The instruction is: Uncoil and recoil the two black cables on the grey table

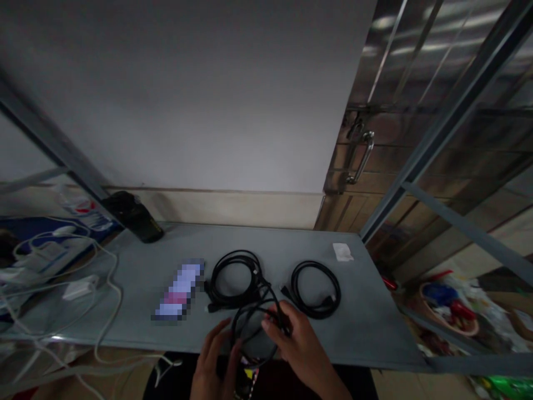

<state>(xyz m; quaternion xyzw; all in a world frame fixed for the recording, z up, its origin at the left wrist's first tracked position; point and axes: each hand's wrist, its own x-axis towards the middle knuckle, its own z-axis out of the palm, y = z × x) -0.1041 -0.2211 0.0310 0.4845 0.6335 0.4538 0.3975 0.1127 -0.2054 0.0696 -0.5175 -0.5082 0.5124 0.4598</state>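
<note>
My right hand point(300, 345) is closed around a loosely looped black cable point(255, 364), pinching its right side between thumb and fingers. On the loop's left, my left hand point(215, 361) has its fingers stretched out and apart, with the fingertips close to the cable; whether they touch it is unclear. The loop hangs over the table's front edge and overlaps a coiled black cable point(213, 278) lying just behind it. Another coiled black cable point(338, 289) rests to the right of my right hand, its plug ends showing.
A phone with a blurred screen point(180, 291) lies left of the coils on the grey table point(375, 333). A dark bottle point(139, 219) stands at back left, near white cords point(112, 278) and a white adapter point(81, 288). A paper scrap point(342, 251) lies back right. Metal frame bars point(433, 122) flank the table.
</note>
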